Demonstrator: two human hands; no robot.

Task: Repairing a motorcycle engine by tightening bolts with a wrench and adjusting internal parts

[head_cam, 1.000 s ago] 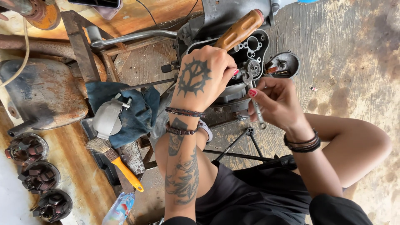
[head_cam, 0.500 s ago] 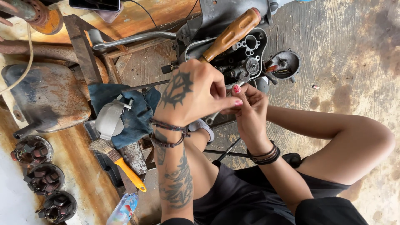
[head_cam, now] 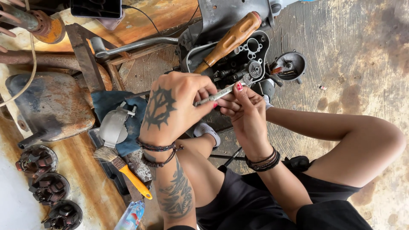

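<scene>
Seen from overhead at a cluttered, rust-stained workbench [head_cam: 81, 187]: nearest, a bent bare knee [head_cam: 375, 145] and black shorts [head_cam: 255, 204] against scuffed concrete floor [head_cam: 362, 51]. Just above, held between both hands, a slim grey metal wrench [head_cam: 223, 91], long and narrow, lying aslant with its head up and to the right, at the dark engine casing [head_cam: 249, 57] near a round silver fitting [head_cam: 255, 69]. Left hand [head_cam: 174, 106], tattooed across the back, curled tightly over the wrench's lower shaft, fingers folded and thumb pressed in, wrist ringed with dark corded bracelets [head_cam: 158, 153]. Right hand [head_cam: 245, 108], red-nailed, closed around the shaft from below and just beside the left, index finger laid along the metal toward the head, wrist bent back and wearing black bands [head_cam: 264, 161]. Left of the hands, on a blue rag [head_cam: 106, 104]: a grey curved metal clamp [head_cam: 113, 127], then a bristle brush with an orange handle [head_cam: 128, 174]. Along the bench's near left edge, three dark round coil assemblies [head_cam: 47, 187]. Beyond the hands, a wooden-handled tool [head_cam: 228, 40] leaning on the casing, and a small black cup-shaped part [head_cam: 292, 64] on the floor at right. Farthest back, a rusty pipe [head_cam: 34, 21] and a dark phone [head_cam: 96, 8] on a worn plank.
</scene>
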